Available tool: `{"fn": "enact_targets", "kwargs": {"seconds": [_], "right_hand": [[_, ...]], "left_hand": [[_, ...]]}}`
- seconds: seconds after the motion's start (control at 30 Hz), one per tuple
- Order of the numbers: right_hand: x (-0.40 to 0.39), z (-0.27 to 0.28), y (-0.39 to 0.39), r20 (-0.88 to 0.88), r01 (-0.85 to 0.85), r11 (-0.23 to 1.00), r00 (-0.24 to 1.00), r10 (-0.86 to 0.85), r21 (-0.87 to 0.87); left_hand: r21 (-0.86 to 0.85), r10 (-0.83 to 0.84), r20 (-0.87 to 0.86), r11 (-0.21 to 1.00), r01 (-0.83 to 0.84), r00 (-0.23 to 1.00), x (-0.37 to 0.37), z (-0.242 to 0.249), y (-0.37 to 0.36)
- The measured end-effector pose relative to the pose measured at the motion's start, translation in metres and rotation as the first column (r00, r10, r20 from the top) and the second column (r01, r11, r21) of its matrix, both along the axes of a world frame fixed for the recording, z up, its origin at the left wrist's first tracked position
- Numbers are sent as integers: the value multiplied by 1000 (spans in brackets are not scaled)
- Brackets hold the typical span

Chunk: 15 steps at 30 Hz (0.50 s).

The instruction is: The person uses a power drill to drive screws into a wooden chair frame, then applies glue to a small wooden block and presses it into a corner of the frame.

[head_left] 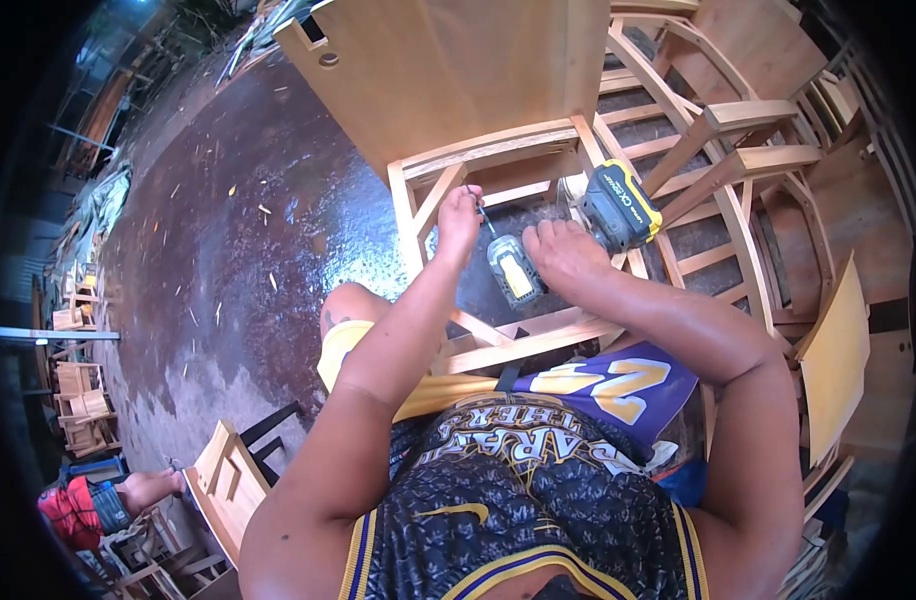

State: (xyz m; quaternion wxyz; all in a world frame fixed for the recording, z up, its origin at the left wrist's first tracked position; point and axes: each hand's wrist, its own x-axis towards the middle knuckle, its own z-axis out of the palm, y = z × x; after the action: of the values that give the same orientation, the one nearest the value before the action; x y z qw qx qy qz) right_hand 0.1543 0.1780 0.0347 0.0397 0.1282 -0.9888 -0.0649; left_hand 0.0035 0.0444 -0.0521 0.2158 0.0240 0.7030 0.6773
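Observation:
In the head view, my right hand (pixel 566 258) is closed around the handle of a cordless drill (pixel 516 270). Its yellow-and-black battery (pixel 623 205) sticks out to the right of my fingers. A thin driver bit (pixel 487 218) runs from the drill toward my left hand (pixel 460 212), whose fingers are pinched at the bit's far end. Whatever those fingers hold is too small to name. Both hands are over a light wooden chair frame (pixel 433 200), with the left at its left inner corner brace. A broad wooden panel (pixel 468 70) rises from the frame's far side.
More wooden chair frames (pixel 743 200) are stacked close on the right. A thin curved wood panel (pixel 833 365) leans at lower right. The dark, wet-looking floor (pixel 248 180) lies to the left, with scattered scraps. Another person (pixel 88 510) is at lower left, near wooden pieces.

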Motion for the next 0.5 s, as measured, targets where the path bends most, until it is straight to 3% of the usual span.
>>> {"fn": "enact_targets", "kwargs": {"seconds": [0.5], "right_hand": [[-3, 0, -2, 25, 26, 999, 999, -26, -24]], "left_hand": [[71, 4, 46, 997, -7, 999, -1, 1, 3]]}}
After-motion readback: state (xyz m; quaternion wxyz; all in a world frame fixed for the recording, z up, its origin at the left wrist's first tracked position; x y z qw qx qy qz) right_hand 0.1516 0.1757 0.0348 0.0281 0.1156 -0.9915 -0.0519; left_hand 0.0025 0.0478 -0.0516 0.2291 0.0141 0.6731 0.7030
